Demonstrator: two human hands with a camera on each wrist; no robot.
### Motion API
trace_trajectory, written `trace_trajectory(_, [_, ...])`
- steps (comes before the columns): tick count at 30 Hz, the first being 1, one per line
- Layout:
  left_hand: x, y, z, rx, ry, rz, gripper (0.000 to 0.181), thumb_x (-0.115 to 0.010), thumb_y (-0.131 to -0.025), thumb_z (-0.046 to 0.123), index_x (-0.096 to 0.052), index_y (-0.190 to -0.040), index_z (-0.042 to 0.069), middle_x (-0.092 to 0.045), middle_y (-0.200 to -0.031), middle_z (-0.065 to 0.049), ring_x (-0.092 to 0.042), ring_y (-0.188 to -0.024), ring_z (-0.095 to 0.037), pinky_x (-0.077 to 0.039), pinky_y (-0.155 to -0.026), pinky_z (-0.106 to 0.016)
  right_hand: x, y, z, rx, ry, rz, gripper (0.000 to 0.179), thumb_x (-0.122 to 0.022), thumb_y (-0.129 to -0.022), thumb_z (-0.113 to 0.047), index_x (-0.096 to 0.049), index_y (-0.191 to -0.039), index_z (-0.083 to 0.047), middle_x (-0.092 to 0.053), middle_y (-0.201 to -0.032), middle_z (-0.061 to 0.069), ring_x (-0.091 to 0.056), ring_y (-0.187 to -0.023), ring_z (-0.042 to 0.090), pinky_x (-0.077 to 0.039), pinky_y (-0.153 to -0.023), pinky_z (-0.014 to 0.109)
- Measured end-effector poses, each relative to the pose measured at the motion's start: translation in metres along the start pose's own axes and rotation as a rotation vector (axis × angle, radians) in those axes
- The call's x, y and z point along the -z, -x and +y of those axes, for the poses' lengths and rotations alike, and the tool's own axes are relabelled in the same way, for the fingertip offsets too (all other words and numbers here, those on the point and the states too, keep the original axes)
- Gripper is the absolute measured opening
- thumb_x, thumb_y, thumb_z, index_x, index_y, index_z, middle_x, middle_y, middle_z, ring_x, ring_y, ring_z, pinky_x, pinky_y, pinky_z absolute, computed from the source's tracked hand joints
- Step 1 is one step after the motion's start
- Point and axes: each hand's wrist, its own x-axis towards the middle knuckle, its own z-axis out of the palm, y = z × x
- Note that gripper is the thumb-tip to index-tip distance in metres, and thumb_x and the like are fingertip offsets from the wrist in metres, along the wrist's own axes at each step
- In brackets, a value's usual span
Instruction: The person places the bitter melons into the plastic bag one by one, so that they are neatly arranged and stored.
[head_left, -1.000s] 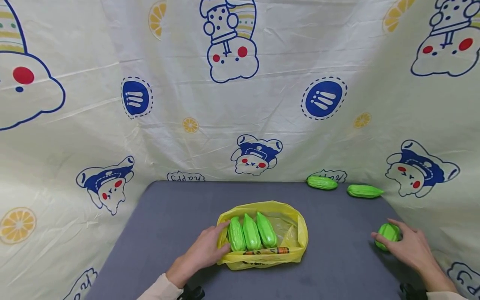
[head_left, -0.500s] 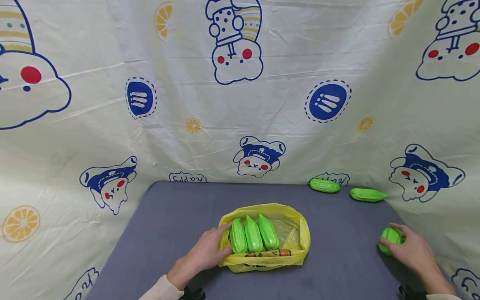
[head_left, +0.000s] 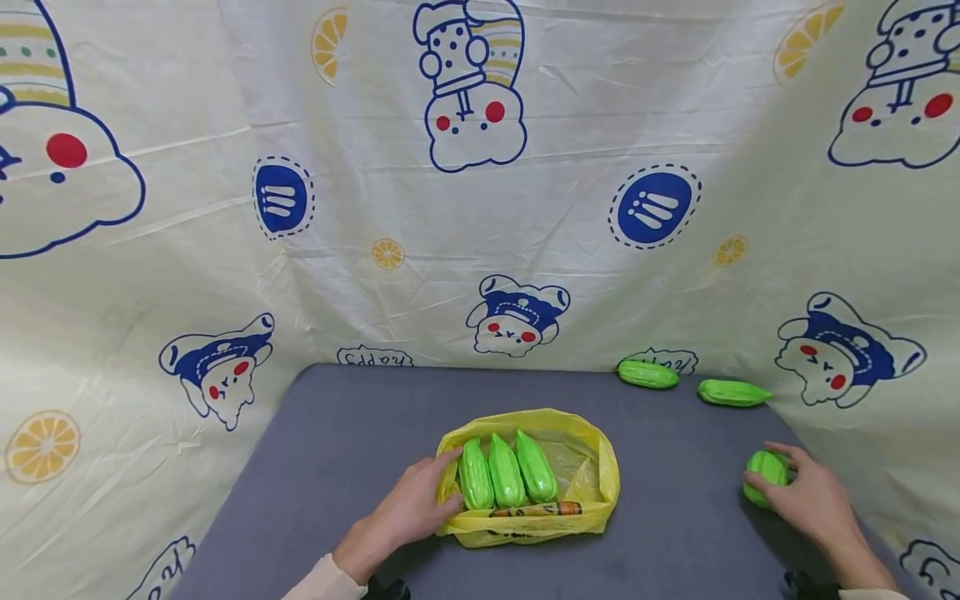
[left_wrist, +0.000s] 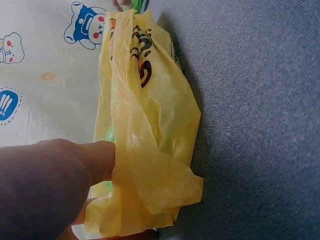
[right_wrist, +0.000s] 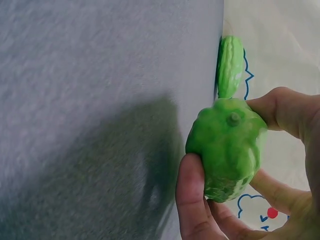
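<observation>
My right hand (head_left: 809, 497) grips a glossy green bitter melon (right_wrist: 227, 145) between thumb and fingers above the table's right side. Its stem end faces the right wrist camera, and a shadow falls on the cloth beside it. A yellow plastic bag (head_left: 531, 532) sits mid-table with its mouth spread wide. Three more bitter melons (head_left: 506, 473) lie side by side in its left part. At the bag's left rim, my left hand (head_left: 408, 506) holds the plastic; in the left wrist view the thumb (left_wrist: 102, 157) is at the bag's edge, other fingers partly hidden.
Two further bitter melons lie at the back right, one (head_left: 648, 374) at the rear edge, the other (head_left: 733, 392) near the corner. The grey table (head_left: 360, 417) is backed by a cartoon-printed cloth (head_left: 337, 283).
My right hand, with the bitter melon, has shifted slightly left since half a second ago. The left hand stays at the bag. The head view has moved a little.
</observation>
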Motion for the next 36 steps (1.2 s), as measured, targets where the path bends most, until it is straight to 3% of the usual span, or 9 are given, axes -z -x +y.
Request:
trace_trajectory(6, [-0.001,0.001,0.0,-0.008,-0.01,0.017,0.072,-0.082,-0.102,0.016,-0.058,-0.168,0.0,-0.075,-0.145,-0.027,-0.074,-0.129,-0.042,-0.062,-0.101,-0.06,0.002,0.0,-0.013,-0.005,-0.012,-0.031,0.085,-0.082,-0.107,-0.047,-0.051,-0.16,0.012,-0.054,-0.152,0.054,-0.061,-0.13,0.069,-0.054,-0.096,0.075])
trace_trajectory(13, [-0.002,0.001,0.001,-0.004,0.005,0.009,0.072,-0.081,-0.102,0.015,-0.058,-0.168,-0.001,-0.075,-0.146,-0.029,-0.074,-0.131,-0.045,-0.062,-0.103,-0.063,0.002,0.002,-0.027,0.009,-0.008,-0.035,0.082,-0.082,-0.107,-0.041,-0.051,-0.16,0.013,-0.053,-0.153,0.054,-0.06,-0.131,0.069,-0.053,-0.099,0.077])
trace_trajectory(24, [-0.001,0.001,0.002,0.014,0.008,-0.004,0.072,-0.081,-0.103,0.016,-0.057,-0.169,0.001,-0.074,-0.147,-0.029,-0.072,-0.133,-0.048,-0.061,-0.104,-0.065,-0.004,0.001,-0.03,0.045,-0.027,-0.032,0.093,-0.087,-0.1,-0.059,-0.057,-0.161,0.004,-0.058,-0.152,0.049,-0.067,-0.122,0.058,-0.056,-0.094,0.071])
trace_trajectory(29, [-0.002,0.001,0.001,0.02,0.009,-0.006,0.072,-0.081,-0.103,0.017,-0.057,-0.17,0.002,-0.074,-0.146,-0.028,-0.071,-0.133,-0.049,-0.06,-0.102,-0.066,0.003,0.011,-0.048,0.085,-0.023,-0.028,0.084,-0.084,-0.107,-0.046,-0.052,-0.163,0.009,-0.056,-0.153,0.05,-0.067,-0.124,0.063,-0.057,-0.093,0.073])
trace_trajectory(36, [-0.003,0.002,0.003,0.031,0.013,0.003,0.073,-0.081,-0.102,0.017,-0.057,-0.17,0.003,-0.073,-0.148,-0.03,-0.07,-0.136,-0.053,-0.059,-0.105,-0.071,0.008,0.022,-0.073,0.115,-0.033,-0.001,0.082,-0.085,-0.106,-0.043,-0.052,-0.164,0.006,-0.055,-0.149,0.048,-0.067,-0.123,0.064,-0.058,-0.094,0.074])
